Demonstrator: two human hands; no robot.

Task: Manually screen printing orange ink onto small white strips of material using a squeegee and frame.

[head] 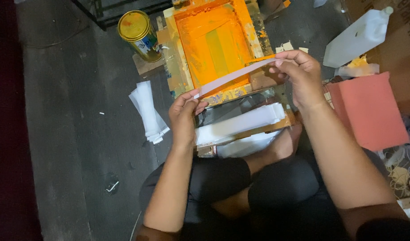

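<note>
Paper strip: you hold a long, narrow white strip (236, 76) stretched between your two hands, above the near edge of the orange frame. It goes up from the left end to the right end and is seen almost on its edge.
Left hand: your left hand (183, 117) pinches the lower left end of the strip, thumb and fingers closed together on it.
Right hand: your right hand (298, 73) grips the higher right end, the fingers curled and clamped on the strip.
Printing frame: just under the strip is a wooden screen frame (214, 44), covered with orange ink, with a greenish band in the middle. It lies on the floor, far from your knees.
Stack of strips: near to you, below the frame, a pile of similar white strips (240, 125) lies on a board, between the frame and your legs.
Loose papers: to the left of your left hand some more white papers (147, 111) lie on the dark floor (71, 134).
Tin can: far left of the frame stands a round can with a gold lid (137, 31).
White jug: at the far right a white plastic jug (358, 38) lies tilted.
Red sheet: to the right of your right forearm lies a flat reddish sheet (370, 109).
Legs: you sit with knees bent, in dark shorts (258, 187).
</note>
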